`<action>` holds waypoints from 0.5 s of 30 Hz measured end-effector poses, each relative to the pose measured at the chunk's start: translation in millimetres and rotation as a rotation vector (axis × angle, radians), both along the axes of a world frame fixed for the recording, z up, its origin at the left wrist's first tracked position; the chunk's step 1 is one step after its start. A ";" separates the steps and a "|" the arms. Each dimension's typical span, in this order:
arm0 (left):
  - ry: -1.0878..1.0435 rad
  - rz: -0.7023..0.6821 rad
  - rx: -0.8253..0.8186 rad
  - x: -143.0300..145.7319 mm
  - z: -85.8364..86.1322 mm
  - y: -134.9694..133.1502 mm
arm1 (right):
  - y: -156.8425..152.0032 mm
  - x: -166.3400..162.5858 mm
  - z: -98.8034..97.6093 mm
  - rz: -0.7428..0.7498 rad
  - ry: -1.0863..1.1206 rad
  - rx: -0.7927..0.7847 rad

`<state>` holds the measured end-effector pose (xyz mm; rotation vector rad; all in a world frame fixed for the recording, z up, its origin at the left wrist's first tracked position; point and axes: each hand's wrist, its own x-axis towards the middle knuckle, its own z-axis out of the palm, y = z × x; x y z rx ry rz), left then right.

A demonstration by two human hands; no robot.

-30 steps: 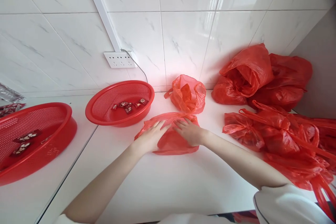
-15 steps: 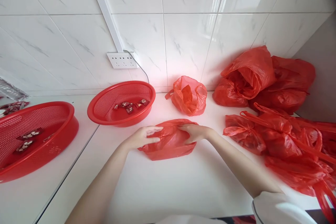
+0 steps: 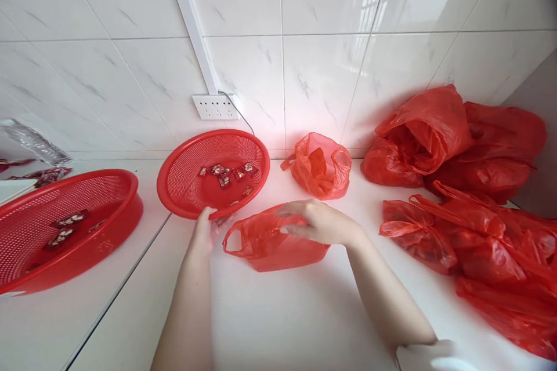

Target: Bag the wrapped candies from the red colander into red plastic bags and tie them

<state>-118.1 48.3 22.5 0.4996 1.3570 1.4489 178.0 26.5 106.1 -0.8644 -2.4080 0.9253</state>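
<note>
My left hand [image 3: 208,231] grips the near rim of a round red plastic basket [image 3: 178,177], its thumb over the rim and the fingers below. The basket tips slightly toward me, and several small dark-red wrapped packets [image 3: 224,177] lie inside it. Just right of it, a red plastic bag [image 3: 282,252] rests on the white table, a loop handle at its left end. Over the bag's mouth is my right hand [image 3: 315,221], fingers stretched leftward and apart, holding nothing I can see.
Another red basket [image 3: 126,208] with a few packets stands at the left. A red bag [image 3: 322,171] sits open by the tiled wall. Larger bags [image 3: 422,133] and several filled, tied ones [image 3: 478,237] crowd the right side. A socket panel [image 3: 216,107] is on the wall.
My left hand has gone from the bag to the basket's rim, and the basket has tipped toward me. My right hand has come out of the bag's mouth. The view has shifted a little.
</note>
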 end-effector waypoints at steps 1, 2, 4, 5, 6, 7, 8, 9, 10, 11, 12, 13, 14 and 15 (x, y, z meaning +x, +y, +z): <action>-0.008 0.003 0.023 1.6 -2.0 -1.3 | -0.5 1.5 -0.1 0.015 -0.018 -0.002; -0.011 0.007 0.043 3.1 -3.5 -2.6 | -0.6 3.6 -0.4 0.020 -0.038 -0.005; -0.002 0.009 0.066 7.0 -4.7 -5.3 | 0.7 8.9 -0.9 -0.006 -0.076 -0.005; 0.005 0.007 0.076 9.8 -4.6 -6.6 | 1.7 11.7 -1.0 -0.032 -0.091 -0.003; 0.014 0.007 0.085 13.1 -4.0 -7.9 | 2.9 14.6 -1.2 -0.062 -0.102 0.001; 0.025 0.011 0.090 16.8 -3.0 -9.3 | 4.1 17.5 -1.5 -0.092 -0.112 0.005; 0.036 0.013 0.091 20.7 -1.9 -10.8 | 5.2 20.2 -1.8 -0.121 -0.120 0.010; 0.046 0.012 0.087 24.5 -0.8 -12.4 | 6.1 22.8 -2.3 -0.146 -0.127 0.015; 0.053 0.006 0.084 28.0 0.0 -14.1 | 6.8 25.1 -2.8 -0.169 -0.132 0.020; 0.057 -0.004 0.086 31.1 0.6 -16.0 | 7.1 27.1 -3.2 -0.185 -0.136 0.024; 0.056 -0.022 0.092 33.7 0.6 -17.9 | 7.2 28.5 -3.6 -0.193 -0.134 0.028; 0.045 -0.052 0.096 35.9 0.3 -19.8 | 7.2 29.3 -3.8 -0.190 -0.127 0.031; 0.027 -0.090 0.096 37.9 -0.5 -21.7 | 7.1 29.5 -3.8 -0.180 -0.116 0.035; 0.003 -0.132 0.092 40.0 -1.3 -23.5 | 7.2 28.9 -3.8 -0.166 -0.104 0.041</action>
